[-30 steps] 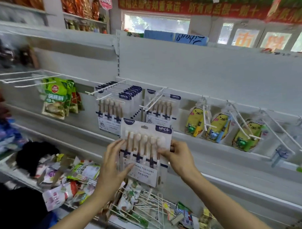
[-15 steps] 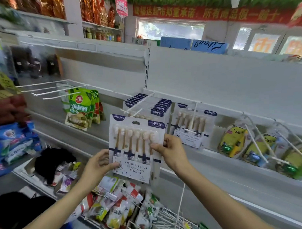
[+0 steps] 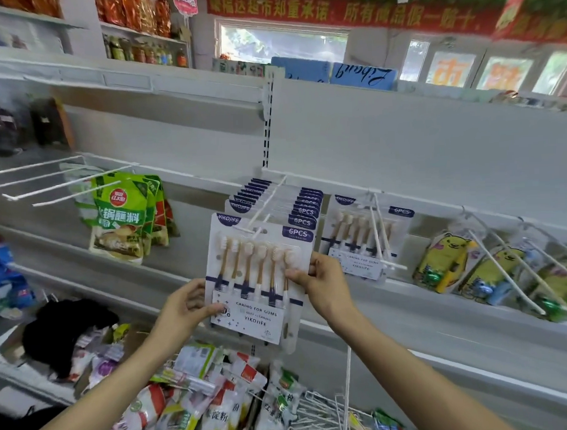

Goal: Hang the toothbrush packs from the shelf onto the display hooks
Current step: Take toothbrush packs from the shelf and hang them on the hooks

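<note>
Your left hand (image 3: pixel 189 306) pinches the toothbrush pack (image 3: pixel 257 277) at its lower left edge; your right hand (image 3: pixel 321 282) pinches its right edge. The pack's top meets the display hook (image 3: pixel 263 212) tip.

White shelving (image 3: pixel 401 136), bright window (image 3: pixel 282 42), perhaps daylight behind.

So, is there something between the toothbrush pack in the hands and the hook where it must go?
Nothing visible blocks it. The toothbrush pack, held by the left hand and right hand, has its top at the tip of the display hook. The front of the hook is bare; the hung packs sit further back.
</note>
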